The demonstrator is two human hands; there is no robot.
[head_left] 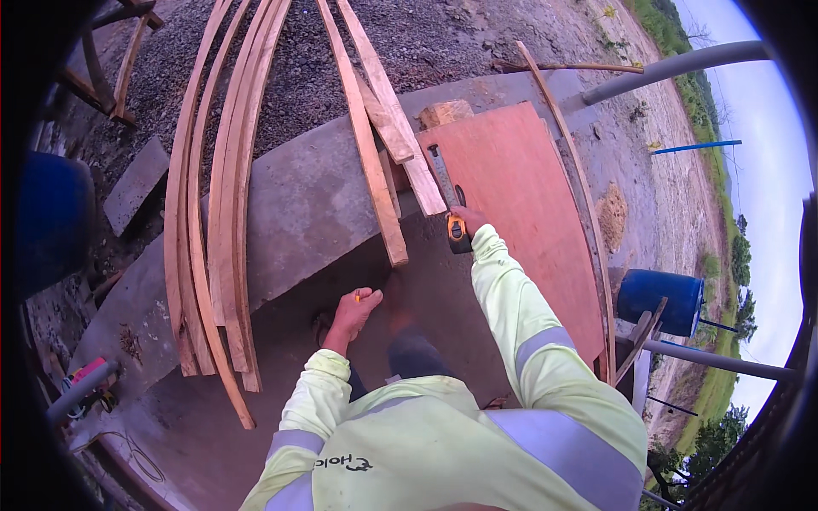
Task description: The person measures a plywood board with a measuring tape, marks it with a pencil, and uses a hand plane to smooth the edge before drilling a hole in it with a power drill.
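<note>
In the head view, gripping a tape measure (pixel 458 234) with the right hand (pixel 468 219), fingers closed about its orange and black case. Held just past the near end of a pale plank (pixel 422 179), at the left side of a reddish plywood sheet (pixel 528 230), with the metal blade (pixel 443 175) drawn out away from the body, alongside that plank. Clasping with the left hand (pixel 351 315) a small orange-yellow piece (pixel 359 298), fingers curled shut around it; cannot tell what kind of thing, with so little showing. Near that left hand, the end of a second plank (pixel 371 170), apart from the fingers. Over both arms, pale yellow-green sleeves (pixel 520 298) with grey bands. Further left, several long boards (pixel 225 204), lying close together across a grey concrete slab (pixel 307 187). Along the sheet's right edge, a narrow wooden strip (pixel 581 192). Beyond the slab, dark gravel (pixel 302 94); out at either side, a blue barrel (pixel 660 302), with the left one partly lost in shadow.
</note>
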